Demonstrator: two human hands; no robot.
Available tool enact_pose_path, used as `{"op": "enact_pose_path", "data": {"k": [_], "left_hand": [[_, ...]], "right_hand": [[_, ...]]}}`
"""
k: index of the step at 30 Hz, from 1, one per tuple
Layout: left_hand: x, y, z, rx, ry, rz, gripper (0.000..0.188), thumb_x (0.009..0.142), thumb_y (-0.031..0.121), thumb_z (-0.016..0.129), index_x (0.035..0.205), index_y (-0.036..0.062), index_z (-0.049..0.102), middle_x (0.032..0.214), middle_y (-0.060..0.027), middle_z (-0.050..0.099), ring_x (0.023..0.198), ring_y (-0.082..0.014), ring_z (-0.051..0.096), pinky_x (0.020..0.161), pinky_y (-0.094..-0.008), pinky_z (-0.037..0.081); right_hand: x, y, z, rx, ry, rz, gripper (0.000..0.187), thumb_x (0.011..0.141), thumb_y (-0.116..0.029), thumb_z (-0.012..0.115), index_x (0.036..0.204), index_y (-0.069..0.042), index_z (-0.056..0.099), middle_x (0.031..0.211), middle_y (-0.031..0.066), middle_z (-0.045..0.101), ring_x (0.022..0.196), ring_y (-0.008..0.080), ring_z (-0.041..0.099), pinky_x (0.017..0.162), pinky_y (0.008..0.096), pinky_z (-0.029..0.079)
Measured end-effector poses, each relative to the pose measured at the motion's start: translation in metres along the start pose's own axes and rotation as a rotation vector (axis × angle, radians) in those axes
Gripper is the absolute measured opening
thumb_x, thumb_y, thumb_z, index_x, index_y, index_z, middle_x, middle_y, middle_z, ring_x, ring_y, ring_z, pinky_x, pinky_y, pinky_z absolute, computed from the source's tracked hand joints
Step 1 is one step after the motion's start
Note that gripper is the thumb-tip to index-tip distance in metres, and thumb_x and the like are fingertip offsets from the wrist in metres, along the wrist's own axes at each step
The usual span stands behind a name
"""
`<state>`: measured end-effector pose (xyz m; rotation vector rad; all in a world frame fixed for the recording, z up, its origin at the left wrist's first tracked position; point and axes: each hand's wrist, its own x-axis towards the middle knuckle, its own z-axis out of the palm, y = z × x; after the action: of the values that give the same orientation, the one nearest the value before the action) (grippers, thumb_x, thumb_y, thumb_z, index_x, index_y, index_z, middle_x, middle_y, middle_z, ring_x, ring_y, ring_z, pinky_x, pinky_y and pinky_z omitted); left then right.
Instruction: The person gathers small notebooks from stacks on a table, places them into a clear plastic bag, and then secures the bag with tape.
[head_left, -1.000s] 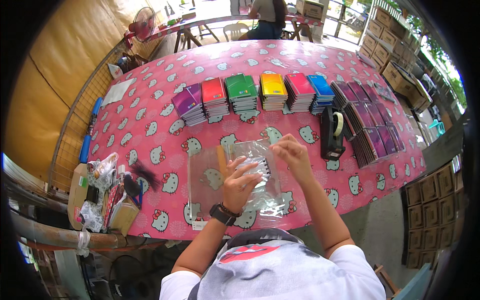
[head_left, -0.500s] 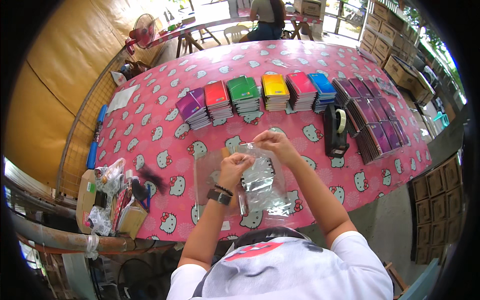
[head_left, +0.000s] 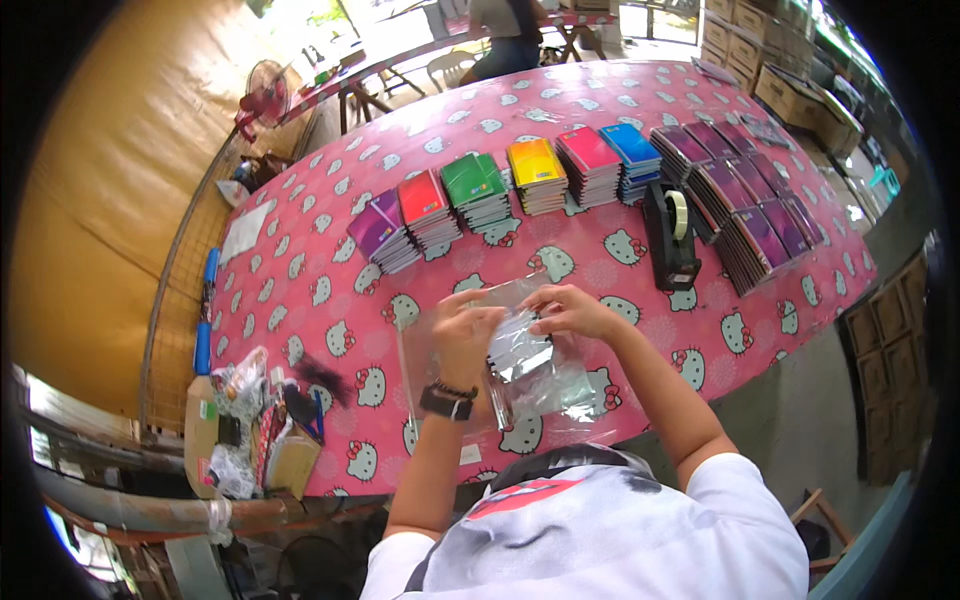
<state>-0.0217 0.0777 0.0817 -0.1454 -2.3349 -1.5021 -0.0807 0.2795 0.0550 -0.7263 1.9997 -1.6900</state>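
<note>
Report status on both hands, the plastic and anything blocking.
Left hand blurred, right hand fingers bent, both at clear plastic. Spiral notebook under or inside, can't tell. Tape dispenser beyond right hand, clear of both.

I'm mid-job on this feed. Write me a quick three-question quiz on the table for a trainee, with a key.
1. Which notebook stack stands between the green stack and the pink stack?
A) blue stack
B) red stack
C) yellow stack

2. True or false: the black tape dispenser stands to the right of both the left hand and the right hand.

3. Fill in the blank: the hands are over shiny, see-through ____ on the pink tablecloth.

Key: 1. C; 2. true; 3. plastic
</note>
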Motion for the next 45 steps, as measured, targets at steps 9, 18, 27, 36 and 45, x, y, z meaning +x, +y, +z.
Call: {"op": "enact_pose_path", "data": {"k": [9, 18, 27, 36, 45], "left_hand": [[-0.007, -0.046, 0.003, -0.484, -0.352, -0.400, 0.033, 0.079, 0.019, 0.070, 0.105, -0.0003, 0.063, 0.087, -0.0015, 0.064, 0.079, -0.0061, 0.057, 0.071, -0.0201, 0.046], [0.005, -0.058, 0.012, -0.367, -0.178, -0.150, 0.012, 0.080, 0.013, 0.067, 0.081, 0.0004, 0.068, 0.072, 0.0024, 0.060, 0.062, -0.0033, 0.047, 0.055, -0.0216, 0.039], [-0.021, -0.018, -0.018, 0.179, -0.350, 0.299, 0.047, 0.070, 0.027, 0.073, 0.113, 0.0132, 0.062, 0.125, -0.0032, 0.054, 0.133, -0.0258, 0.029, 0.107, -0.0463, 0.016], [-0.037, -0.042, 0.011, -0.023, 0.002, 0.218, 0.022, 0.078, 0.016, 0.068, 0.099, 0.0095, 0.068, 0.096, -0.0034, 0.068, 0.115, -0.0216, 0.051, 0.107, -0.0432, 0.018], [-0.027, -0.024, 0.017, 0.107, 0.189, 0.067, 0.048, 0.080, 0.016, 0.065, 0.125, 0.0046, 0.049, 0.102, -0.0047, 0.065, 0.103, -0.0218, 0.053, 0.108, -0.0481, 0.012]], "right_hand": [[0.048, -0.016, 0.012, -0.089, 0.148, -0.271, 0.032, 0.072, -0.021, 0.073, 0.097, -0.003, 0.065, 0.086, 0.0098, 0.065, 0.077, 0.0160, 0.060, 0.072, 0.0307, 0.048], [0.013, 0.010, 0.026, -0.096, 0.216, -0.066, 0.027, 0.068, -0.017, 0.074, 0.088, -0.001, 0.067, 0.078, 0.0056, 0.059, 0.075, 0.0132, 0.054, 0.066, 0.0279, 0.042], [-0.026, -0.003, 0.021, -0.515, -0.041, -0.387, 0.064, 0.067, -0.035, 0.075, 0.125, -0.019, 0.053, 0.141, 0.0051, 0.037, 0.131, 0.0321, 0.025, 0.105, 0.0447, 0.023], [-0.028, 0.001, 0.065, -0.557, 0.434, -0.354, 0.033, 0.072, -0.030, 0.070, 0.097, -0.009, 0.062, 0.119, 0.0092, 0.052, 0.119, 0.0299, 0.041, 0.095, 0.0454, 0.032], [0.011, -0.009, 0.048, -0.168, 0.437, -0.063, 0.021, 0.071, -0.014, 0.073, 0.084, -0.002, 0.061, 0.072, 0.0048, 0.059, 0.062, 0.0100, 0.052, 0.056, 0.0247, 0.042]]}}
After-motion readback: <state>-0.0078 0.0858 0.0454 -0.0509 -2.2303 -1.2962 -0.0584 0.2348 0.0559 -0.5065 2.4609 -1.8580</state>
